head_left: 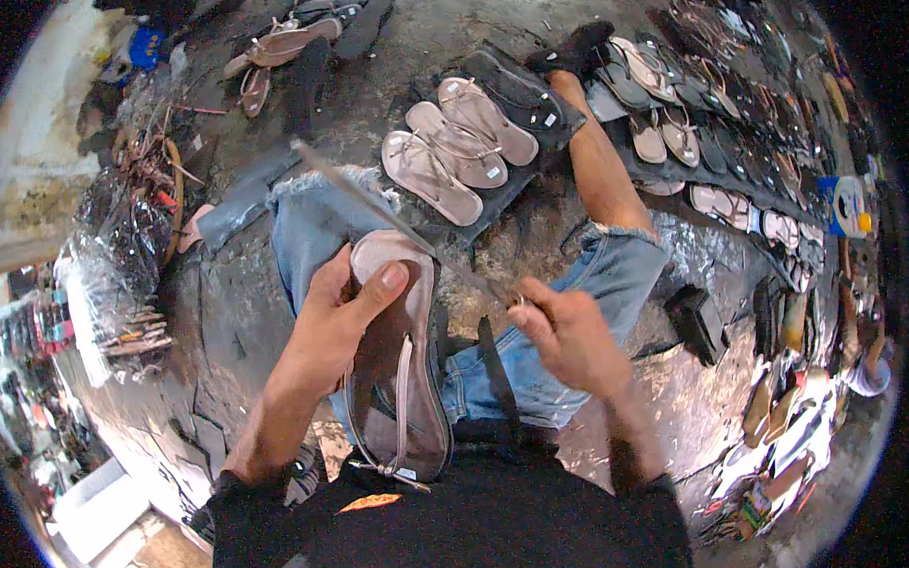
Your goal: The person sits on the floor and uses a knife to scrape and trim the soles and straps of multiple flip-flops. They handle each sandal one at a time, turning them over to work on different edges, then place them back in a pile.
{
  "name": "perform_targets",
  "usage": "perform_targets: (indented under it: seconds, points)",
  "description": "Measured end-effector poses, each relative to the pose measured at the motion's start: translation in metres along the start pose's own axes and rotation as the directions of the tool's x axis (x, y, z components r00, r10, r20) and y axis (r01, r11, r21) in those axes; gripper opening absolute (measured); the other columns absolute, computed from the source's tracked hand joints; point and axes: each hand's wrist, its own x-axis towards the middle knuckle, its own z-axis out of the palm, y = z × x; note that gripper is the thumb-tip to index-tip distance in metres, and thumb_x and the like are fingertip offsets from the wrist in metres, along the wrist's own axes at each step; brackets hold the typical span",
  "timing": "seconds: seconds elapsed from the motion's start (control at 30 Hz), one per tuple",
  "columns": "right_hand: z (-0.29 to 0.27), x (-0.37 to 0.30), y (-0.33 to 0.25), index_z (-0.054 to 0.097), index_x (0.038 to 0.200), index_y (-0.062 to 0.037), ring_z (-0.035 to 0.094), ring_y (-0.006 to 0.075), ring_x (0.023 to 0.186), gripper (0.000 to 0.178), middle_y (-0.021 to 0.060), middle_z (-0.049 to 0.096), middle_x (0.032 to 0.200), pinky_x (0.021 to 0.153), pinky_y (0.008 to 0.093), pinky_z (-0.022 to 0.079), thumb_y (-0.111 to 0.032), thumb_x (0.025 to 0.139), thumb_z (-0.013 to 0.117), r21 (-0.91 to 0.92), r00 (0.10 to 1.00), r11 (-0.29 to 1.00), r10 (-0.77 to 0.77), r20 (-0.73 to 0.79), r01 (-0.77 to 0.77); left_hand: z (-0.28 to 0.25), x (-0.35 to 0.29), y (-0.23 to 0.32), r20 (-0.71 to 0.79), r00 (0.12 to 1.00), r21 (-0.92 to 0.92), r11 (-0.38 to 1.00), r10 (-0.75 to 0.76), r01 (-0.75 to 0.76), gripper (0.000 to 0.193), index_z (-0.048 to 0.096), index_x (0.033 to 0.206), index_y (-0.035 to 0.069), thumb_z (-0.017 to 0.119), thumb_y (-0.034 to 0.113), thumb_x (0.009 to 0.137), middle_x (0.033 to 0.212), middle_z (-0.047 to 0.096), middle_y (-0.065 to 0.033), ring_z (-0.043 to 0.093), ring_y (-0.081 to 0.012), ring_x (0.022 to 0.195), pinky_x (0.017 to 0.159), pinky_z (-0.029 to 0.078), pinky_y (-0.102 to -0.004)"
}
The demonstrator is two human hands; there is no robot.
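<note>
My left hand (337, 313) is closed on a brownish-pink thong sandal (415, 300), its thumb on the insole and its fingers hidden behind. The sandal hangs over my lap with its rounded heel up and away from me; its thin strap and small bow lie toward my shirt. In my right hand (569, 338) is a long, thin-bladed knife (371, 195), gripped at its near end. Its blade slants up to the left, passing close by the sandal's heel edge; whether they touch I cannot tell. A dark narrow strip (495, 368) lies near my right thigh.
Three similar sandals (460, 154) rest on a dark board ahead. More sandals stand in rows (695, 140) at the far right, and a pile (296, 44) lies at the far left. Plastic-wrapped material (123, 245) is on my left; a dark block (696, 326) sits on my right.
</note>
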Motion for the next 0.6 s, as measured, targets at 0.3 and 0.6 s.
perform_targets:
  seconds: [0.3,0.6]
  points:
    - [-0.039,0.107,-0.033,0.070,0.112,-0.0055,0.067,0.0462,0.088,0.047,0.0265,0.070,0.092,0.079,0.0542,0.052,-0.044,0.104,0.045,0.077,0.920,0.957,-0.290,0.263,0.279,0.003,0.011,0.011,0.041,0.996,0.088,0.993,-0.084,0.080,0.050,0.058,0.127,0.001,0.067,0.041,0.098,0.112,0.065,-0.0042,0.058,-0.0128,0.102,0.090,0.047,-0.0291]
    - [-0.018,0.074,0.073,0.059,0.113,-0.0061,0.039,0.0033,0.050,0.038,-0.0037,0.046,0.066,0.044,0.0209,0.030,-0.038,0.110,0.038,0.683,0.824,0.715,0.292,-0.485,0.149,-0.064,0.048,-0.015,-0.179,0.724,0.178,0.746,0.666,-0.642,0.028,0.066,0.119,0.001,0.067,0.020,0.098,0.110,0.069,-0.0070,0.061,-0.0163,0.102,0.095,0.049,-0.0362]
